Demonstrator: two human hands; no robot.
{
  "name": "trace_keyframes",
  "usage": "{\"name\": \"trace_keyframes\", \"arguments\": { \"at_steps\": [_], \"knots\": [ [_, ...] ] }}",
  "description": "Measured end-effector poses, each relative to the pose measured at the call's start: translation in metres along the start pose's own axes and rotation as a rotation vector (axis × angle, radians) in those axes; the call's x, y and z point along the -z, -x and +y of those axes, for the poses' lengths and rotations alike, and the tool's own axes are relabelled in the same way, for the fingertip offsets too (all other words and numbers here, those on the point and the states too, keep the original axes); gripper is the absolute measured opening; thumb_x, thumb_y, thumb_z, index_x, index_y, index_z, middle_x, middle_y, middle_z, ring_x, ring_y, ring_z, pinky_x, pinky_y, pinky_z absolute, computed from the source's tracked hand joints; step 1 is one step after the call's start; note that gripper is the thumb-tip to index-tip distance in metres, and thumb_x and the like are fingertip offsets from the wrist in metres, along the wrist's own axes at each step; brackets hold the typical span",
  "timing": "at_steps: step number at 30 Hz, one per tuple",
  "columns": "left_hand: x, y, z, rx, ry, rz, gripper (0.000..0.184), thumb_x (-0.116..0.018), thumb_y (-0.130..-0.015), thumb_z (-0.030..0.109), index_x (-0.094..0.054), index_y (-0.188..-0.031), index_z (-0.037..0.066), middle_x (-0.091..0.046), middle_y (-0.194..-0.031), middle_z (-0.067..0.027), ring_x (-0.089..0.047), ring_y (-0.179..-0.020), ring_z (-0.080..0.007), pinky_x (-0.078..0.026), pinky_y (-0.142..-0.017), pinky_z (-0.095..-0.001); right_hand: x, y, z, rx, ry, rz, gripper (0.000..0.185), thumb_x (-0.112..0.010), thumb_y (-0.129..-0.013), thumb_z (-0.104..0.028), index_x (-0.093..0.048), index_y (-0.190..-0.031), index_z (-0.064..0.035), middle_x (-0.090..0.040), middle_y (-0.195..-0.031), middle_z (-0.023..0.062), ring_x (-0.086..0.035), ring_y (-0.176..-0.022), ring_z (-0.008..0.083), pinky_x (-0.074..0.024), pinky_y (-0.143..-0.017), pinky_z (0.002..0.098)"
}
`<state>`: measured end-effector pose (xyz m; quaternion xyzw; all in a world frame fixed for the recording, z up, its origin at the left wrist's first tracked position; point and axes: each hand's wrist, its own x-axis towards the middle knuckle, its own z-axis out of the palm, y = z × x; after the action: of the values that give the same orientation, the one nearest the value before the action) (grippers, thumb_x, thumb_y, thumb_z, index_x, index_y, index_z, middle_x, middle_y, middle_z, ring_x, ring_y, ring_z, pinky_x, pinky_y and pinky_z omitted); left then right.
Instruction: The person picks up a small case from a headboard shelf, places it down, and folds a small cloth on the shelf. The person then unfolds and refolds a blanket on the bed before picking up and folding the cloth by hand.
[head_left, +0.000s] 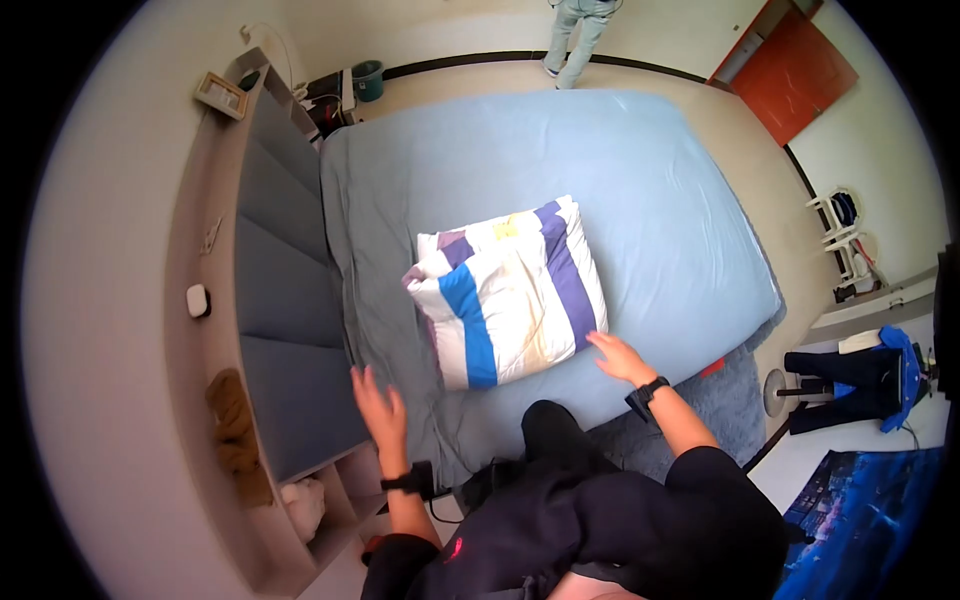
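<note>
A folded quilt with white, blue, purple and cream stripes lies on the light blue bed sheet. Its near left part is bunched in thick folds. My left hand is raised at the near left side of the bed, fingers spread and nothing in it, apart from the quilt. By the quilt's near right corner is my right hand, its fingers extended and holding nothing; whether the fingertips touch the fabric is unclear. Both wrists wear black straps.
A padded headboard with shelves runs along the left. Beyond the bed stands a person, beside the far wall. A green bin is at the back left. Clothes hang at the right, above a blue-grey rug.
</note>
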<state>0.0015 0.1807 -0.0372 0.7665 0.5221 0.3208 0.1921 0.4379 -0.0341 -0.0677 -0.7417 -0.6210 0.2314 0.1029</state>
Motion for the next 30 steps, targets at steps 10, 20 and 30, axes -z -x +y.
{"name": "trace_keyframes", "arguments": {
  "at_steps": [10, 20, 30],
  "knots": [
    [-0.237, -0.157, -0.005, -0.103, -0.337, -0.381, 0.105, -0.078, -0.058, 0.026, -0.018, -0.142, 0.009, -0.016, -0.142, -0.0303, -0.047, -0.110, -0.0438, -0.043, -0.089, -0.0449, 0.071, -0.265, 0.079, 0.096, 0.497, 0.418, 0.080, -0.061, -0.071, -0.008, -0.023, -0.142, -0.0093, -0.039, -0.138, 0.0127, -0.031, -0.130, 0.0304, -0.0226, -0.109, 0.0438],
    [-0.233, -0.080, 0.025, 0.382, -0.345, -0.762, 0.082, -0.070, -0.058, 0.045, -0.044, -0.126, 0.007, -0.058, -0.109, -0.0185, -0.059, -0.097, -0.0353, -0.049, -0.082, -0.0418, 0.046, -0.253, 0.090, -0.083, 0.279, 0.139, 0.036, -0.064, -0.065, -0.012, -0.060, -0.101, -0.0163, -0.062, -0.097, 0.0014, -0.050, -0.104, 0.0235, -0.0371, -0.090, 0.0497],
    [-0.158, -0.022, 0.043, 0.321, -0.250, -0.798, 0.074, -0.069, -0.060, 0.047, -0.049, -0.121, 0.011, -0.059, -0.112, -0.0144, -0.059, -0.100, -0.0332, -0.048, -0.082, -0.0424, 0.041, -0.091, 0.014, 0.036, 0.441, 0.147, 0.037, -0.067, -0.059, -0.015, -0.060, -0.095, -0.0112, -0.061, -0.084, 0.0016, -0.052, -0.092, 0.0222, -0.0366, -0.085, 0.0471]
  ]
}}
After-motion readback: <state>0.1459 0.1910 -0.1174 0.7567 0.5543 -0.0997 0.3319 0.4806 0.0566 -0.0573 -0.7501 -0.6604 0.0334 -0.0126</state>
